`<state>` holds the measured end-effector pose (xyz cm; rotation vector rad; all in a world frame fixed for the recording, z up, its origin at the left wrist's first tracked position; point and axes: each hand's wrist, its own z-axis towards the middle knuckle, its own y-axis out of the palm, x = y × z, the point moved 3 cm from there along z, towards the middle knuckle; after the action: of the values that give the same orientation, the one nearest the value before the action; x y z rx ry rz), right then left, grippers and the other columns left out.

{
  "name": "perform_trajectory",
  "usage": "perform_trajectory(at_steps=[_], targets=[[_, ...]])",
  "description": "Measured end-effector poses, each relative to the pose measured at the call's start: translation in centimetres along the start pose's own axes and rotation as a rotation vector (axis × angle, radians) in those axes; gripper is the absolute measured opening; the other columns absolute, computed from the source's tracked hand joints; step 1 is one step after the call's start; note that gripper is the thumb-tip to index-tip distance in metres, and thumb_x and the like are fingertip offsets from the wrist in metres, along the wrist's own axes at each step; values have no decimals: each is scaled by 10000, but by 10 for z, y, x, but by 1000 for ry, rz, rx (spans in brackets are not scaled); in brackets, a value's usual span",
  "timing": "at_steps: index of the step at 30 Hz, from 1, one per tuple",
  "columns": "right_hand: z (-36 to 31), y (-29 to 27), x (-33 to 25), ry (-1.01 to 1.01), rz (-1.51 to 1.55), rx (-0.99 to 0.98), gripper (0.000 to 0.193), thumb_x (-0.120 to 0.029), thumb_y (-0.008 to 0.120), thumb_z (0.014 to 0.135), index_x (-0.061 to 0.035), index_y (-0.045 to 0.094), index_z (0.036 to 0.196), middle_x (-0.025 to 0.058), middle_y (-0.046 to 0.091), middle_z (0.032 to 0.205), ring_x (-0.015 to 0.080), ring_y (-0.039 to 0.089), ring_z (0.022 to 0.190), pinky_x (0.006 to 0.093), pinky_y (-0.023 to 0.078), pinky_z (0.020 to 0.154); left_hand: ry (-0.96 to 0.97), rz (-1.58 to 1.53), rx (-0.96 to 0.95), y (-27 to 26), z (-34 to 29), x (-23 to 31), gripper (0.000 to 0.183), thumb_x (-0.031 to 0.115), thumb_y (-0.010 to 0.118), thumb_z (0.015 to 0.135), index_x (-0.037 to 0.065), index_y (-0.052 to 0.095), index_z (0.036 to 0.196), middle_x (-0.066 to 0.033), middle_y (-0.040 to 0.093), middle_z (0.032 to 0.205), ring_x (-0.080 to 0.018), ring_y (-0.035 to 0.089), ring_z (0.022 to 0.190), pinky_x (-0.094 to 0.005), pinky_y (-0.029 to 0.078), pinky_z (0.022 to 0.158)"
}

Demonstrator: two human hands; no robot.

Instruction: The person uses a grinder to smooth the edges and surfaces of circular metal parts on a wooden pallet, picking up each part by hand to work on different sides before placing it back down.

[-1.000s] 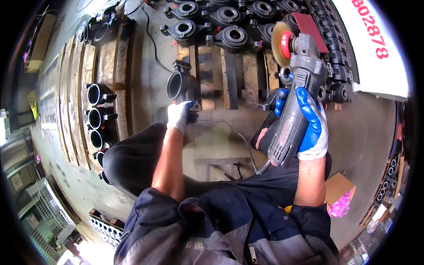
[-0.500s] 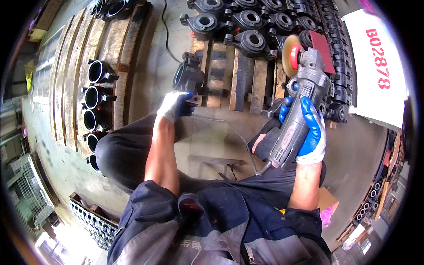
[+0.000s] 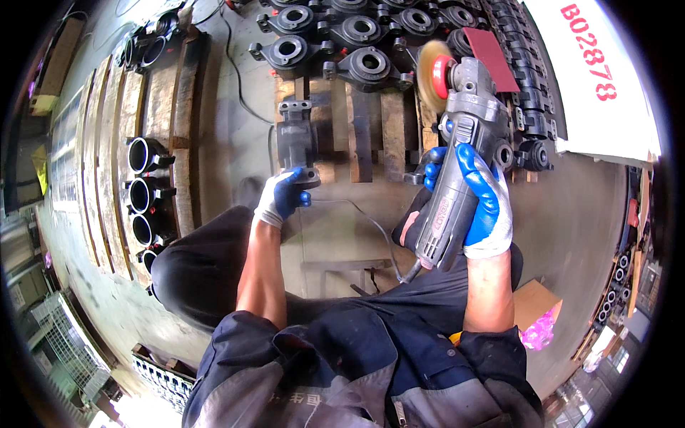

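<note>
My left hand [image 3: 282, 196], in a white glove with blue coating, is closed around the near lug of a black metal casting [image 3: 295, 143]. The casting has a lug at each end and shows its side to me, so its bore is hidden. My right hand [image 3: 492, 207], gloved alike, is wrapped around the body of a grey angle grinder [image 3: 449, 196], which is tilted with its head pointing away. A tan disc [image 3: 432, 77] with a red hub sits on the grinder's head, blurred at its edge and apart from the casting.
Several like castings [image 3: 360, 30] stand packed at the far side by a wooden pallet [image 3: 360, 135]. Black rings [image 3: 140, 194] line another pallet [image 3: 107, 164] at left. A dark red sheet [image 3: 492, 60] lies near a white panel [image 3: 592, 78]. The grinder's cord [image 3: 364, 214] crosses below my hands.
The casting has turned in my left hand: its round opening showed before, now its side does. The whole view has swung, so the grinder and pallets appear farther left. Both grips hold.
</note>
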<state>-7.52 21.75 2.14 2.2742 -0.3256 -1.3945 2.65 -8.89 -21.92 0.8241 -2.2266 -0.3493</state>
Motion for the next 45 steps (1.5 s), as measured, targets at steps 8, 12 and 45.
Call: perform_trajectory(at_steps=[8,12,45], targets=[[-2,-3,-4,32,30,20,458,-171,754,887,21,600,1273,197,694,1122,285,727,923,414,619,841,-225,-160,-249,-41,29,-47,341,187,731,932,3,668,1213,-135,730,1104,-282,694,889,-425,577,821],[-6,3,-2,27,-40,3,519,-224,702,933,29,536,1354,169,692,1098,245,715,921,371,603,836,-197,-203,-235,-50,27,-61,342,202,748,926,15,674,1201,-124,719,1119,-269,685,945,-424,568,841],[-9,-6,-2,14,-10,-19,401,-145,732,895,38,632,1239,197,703,1094,279,732,904,408,629,822,-245,-525,76,-37,-2,-71,984,930,310,844,161,599,1386,-110,710,1247,-363,702,1021,-541,554,914]])
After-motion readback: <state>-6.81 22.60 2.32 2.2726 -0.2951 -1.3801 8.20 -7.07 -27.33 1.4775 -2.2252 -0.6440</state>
